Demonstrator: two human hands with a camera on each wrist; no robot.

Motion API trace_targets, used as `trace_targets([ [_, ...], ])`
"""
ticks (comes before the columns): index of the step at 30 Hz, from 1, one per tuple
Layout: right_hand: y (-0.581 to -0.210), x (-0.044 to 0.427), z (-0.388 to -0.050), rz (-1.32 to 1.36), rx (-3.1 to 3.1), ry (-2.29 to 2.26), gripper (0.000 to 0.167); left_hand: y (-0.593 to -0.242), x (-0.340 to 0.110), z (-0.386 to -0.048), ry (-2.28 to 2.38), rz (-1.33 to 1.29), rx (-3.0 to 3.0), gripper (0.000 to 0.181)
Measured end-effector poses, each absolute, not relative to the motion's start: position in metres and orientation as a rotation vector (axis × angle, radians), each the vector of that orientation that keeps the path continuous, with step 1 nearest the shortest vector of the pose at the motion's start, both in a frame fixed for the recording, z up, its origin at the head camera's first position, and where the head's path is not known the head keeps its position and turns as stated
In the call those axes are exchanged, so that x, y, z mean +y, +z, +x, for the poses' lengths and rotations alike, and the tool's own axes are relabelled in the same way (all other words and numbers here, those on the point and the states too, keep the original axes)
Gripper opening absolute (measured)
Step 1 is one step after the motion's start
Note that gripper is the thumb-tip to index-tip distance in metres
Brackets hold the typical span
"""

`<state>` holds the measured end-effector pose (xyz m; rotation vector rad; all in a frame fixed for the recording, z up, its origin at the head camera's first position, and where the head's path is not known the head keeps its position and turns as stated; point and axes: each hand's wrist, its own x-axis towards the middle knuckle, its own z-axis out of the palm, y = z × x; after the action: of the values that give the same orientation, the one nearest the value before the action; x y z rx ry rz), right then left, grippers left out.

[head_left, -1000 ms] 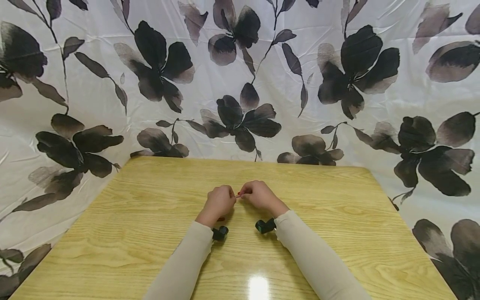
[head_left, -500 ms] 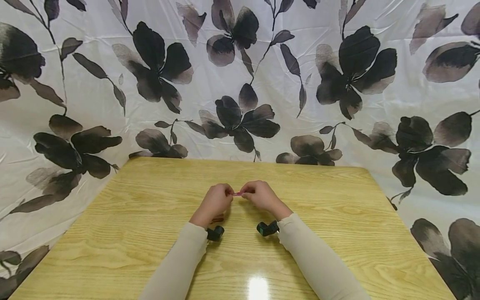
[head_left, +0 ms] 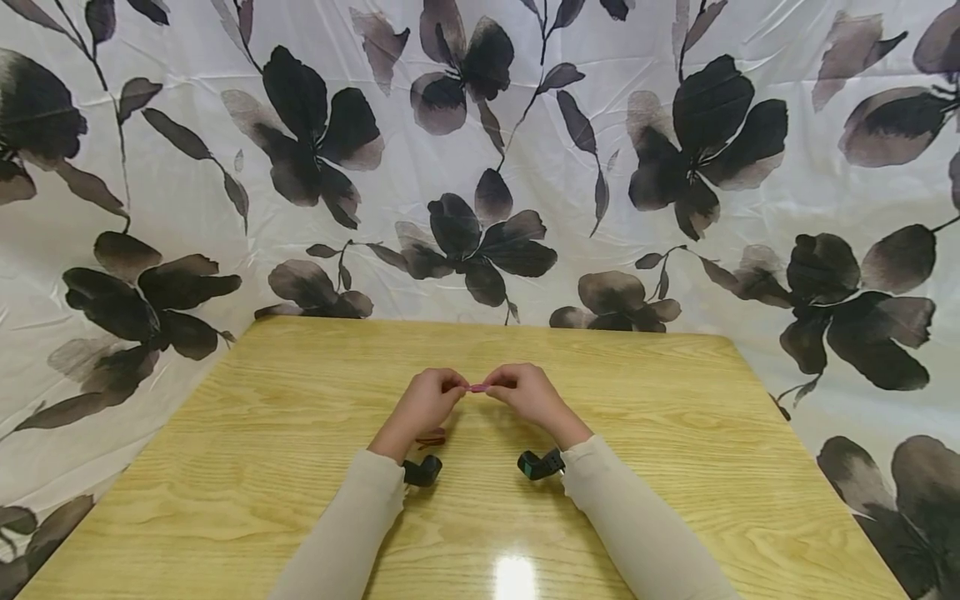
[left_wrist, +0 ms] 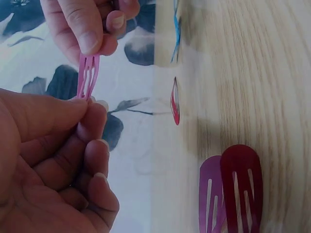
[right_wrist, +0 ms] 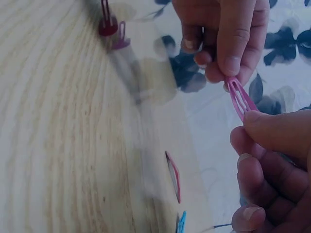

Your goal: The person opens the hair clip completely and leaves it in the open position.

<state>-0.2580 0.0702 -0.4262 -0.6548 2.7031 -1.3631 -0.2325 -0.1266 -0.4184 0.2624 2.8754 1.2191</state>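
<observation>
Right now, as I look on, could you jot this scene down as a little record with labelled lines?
Held thing: pink hair clip
Left hand: pinches one end of it
Right hand: pinches the other end
Clip snapped or open: cannot tell
Surface: wooden table
Nearer clips on table: dark red clip and purple clip, close together
Farther on table: thin red clip, and a blue thing cut off by the frame
Backdrop: white cloth with dark flowers
</observation>
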Motion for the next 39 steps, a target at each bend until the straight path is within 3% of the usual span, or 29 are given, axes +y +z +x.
trace_targets([
  [19,-0.430,0.077,-0.239,-0.575,2.575,-1.564,0.013,-0.420,-0.133,-0.219,1.462,0.324,2.721,0.014],
  [39,-0.433,0.079,-0.237,-0.559,2.526,-1.674,0.013,-0.424,-0.133,-0.216,1.366,0.439,2.770,0.025],
])
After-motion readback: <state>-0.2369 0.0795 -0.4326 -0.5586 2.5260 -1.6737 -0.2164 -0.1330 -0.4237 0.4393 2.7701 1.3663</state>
